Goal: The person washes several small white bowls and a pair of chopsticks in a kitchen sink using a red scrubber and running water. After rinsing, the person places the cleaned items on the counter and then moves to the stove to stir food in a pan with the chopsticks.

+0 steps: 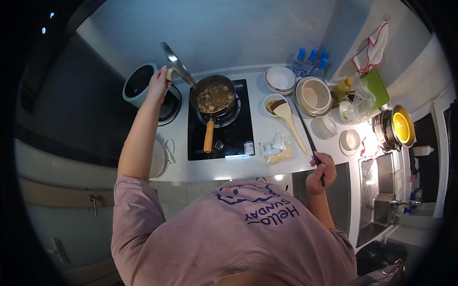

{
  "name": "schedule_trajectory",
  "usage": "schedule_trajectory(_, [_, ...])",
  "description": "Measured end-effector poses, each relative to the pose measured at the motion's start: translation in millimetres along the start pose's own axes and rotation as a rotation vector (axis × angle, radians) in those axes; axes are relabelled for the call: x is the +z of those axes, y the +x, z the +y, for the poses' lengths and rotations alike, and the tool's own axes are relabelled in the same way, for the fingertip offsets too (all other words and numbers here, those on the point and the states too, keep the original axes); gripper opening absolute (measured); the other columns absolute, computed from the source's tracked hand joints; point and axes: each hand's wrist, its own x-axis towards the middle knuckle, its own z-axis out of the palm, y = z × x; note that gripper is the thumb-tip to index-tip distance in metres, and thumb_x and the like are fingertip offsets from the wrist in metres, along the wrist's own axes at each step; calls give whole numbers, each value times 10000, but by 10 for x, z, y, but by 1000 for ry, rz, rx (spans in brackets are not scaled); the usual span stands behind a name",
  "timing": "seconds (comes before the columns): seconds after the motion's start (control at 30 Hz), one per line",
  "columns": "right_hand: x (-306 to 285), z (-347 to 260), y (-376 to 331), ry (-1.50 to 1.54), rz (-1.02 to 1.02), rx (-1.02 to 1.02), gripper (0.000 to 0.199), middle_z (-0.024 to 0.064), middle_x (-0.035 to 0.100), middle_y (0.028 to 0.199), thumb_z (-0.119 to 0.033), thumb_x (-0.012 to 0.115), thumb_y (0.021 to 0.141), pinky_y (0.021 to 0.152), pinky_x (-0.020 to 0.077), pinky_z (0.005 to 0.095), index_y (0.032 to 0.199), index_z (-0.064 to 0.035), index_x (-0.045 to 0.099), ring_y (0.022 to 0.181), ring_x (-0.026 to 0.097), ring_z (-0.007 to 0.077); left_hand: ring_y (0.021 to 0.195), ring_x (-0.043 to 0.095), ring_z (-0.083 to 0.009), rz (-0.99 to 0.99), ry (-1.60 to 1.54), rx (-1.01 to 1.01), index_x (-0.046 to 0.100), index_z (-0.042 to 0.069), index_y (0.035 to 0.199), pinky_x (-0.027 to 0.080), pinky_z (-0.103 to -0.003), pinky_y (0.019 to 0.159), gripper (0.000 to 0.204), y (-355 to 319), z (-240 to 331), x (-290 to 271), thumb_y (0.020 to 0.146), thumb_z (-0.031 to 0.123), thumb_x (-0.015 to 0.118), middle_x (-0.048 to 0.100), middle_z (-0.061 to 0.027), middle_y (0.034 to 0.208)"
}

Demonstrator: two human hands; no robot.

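My left hand [159, 85] grips the knob of a pot lid [177, 63]. The lid is tilted on edge at the left rim of a dark saucepan [195, 101]. Inside the uncovered pan, chunks of food [214, 98] sit in brownish liquid; its wooden handle [209, 136] points toward me. Over the counter's front edge, my right hand [321, 174] is closed around long dark chopsticks [307, 131], their far ends near a small white bowl [268, 106]. A spatula [285, 114] with a pale handle rests across that bowl.
The saucepan stands on a black glass stove [198, 143]. Left of it is a pale green rice-cooker-like appliance [139, 83]. Stacked bowls [315, 95], bottles with blue caps [310, 62] and a plastic packet [278, 150] occupy the right counter, beside a steel sink [377, 195].
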Motion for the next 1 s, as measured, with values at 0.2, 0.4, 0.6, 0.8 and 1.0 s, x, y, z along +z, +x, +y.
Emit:
schedule_trajectory(0.2, [595,-166,186,179,-52,-58,177,133,596,777,-41,486,959,559,437,268,877,55,611,589,537,167,631,524,-149,150,-833,-216,547,20,1080,481,-227,550,249,-726,-524,-209,1007,255,505,599,-80,914])
schedule_trajectory(0.4, [1580,-215,590,291,-98,-19,152,77,519,700,24,691,828,556,392,261,794,-6,546,598,484,168,783,564,-161,211,-1057,-188,555,39,1107,462,-247,562,277,-1458,-1414,-520,989,290,557,612,-84,988])
schedule_trajectory(0.6, [2016,-219,693,403,-83,167,144,28,536,724,-50,688,878,593,393,217,827,-23,556,636,475,87,929,630,-190,367,-1102,-338,537,44,1205,558,-269,739,370,-2324,-1754,-602,982,339,552,624,-91,1062])
schedule_trajectory(0.8, [2055,-7,427,453,-92,329,83,-9,564,749,-75,630,933,613,417,202,887,-13,600,666,514,60,933,626,-190,435,-1149,-388,549,50,1190,547,-285,799,336,-2731,-2310,-494,968,299,589,625,-90,1050])
schedule_trajectory(1.0, [1744,153,317,746,118,598,42,58,621,810,-79,580,959,571,460,246,953,-39,590,653,568,121,780,596,-133,296,-1078,-469,585,58,1063,518,-231,663,262,-2623,-2748,-391,968,302,589,632,-63,919])
